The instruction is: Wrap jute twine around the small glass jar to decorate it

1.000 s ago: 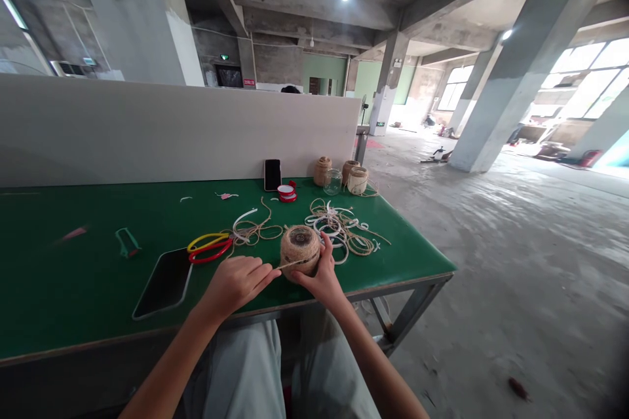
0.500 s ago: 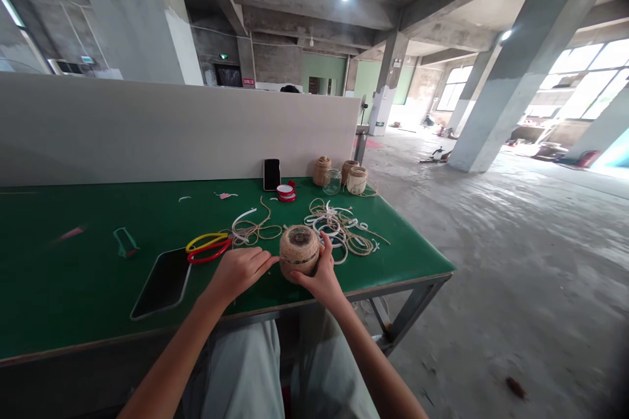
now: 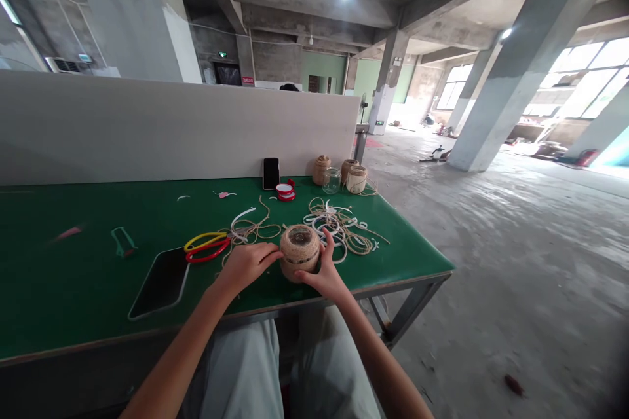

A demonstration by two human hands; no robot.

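Observation:
A jar wrapped in twine (image 3: 299, 250) stands near the table's front edge, its round top open. A narrow dark gap in the wrapping runs around its middle. My right hand (image 3: 327, 275) grips its right side, thumb in front and fingers behind. At the jar's left side, my left hand (image 3: 253, 263) is closed in a pinch on the twine's thin strand, mostly hidden by the fingers. Loose twine (image 3: 255, 230) lies just beyond that hand. Scissors (image 3: 209, 247) with one yellow and one red handle rest to its left.
A smartphone (image 3: 160, 283) lies at front left, another phone (image 3: 270, 173) leans on the white partition (image 3: 171, 127). Red-rimmed tape rolls (image 3: 285, 192), a glass jar (image 3: 331, 181) and several wrapped jars (image 3: 322, 170) stand behind. Tangled white and brown cords (image 3: 339, 226) spread over the green table (image 3: 403, 242).
My left fingers have moved slightly right and up, closer against the jar's side. My right hand keeps its grip, and the jar stays in nearly the same place.

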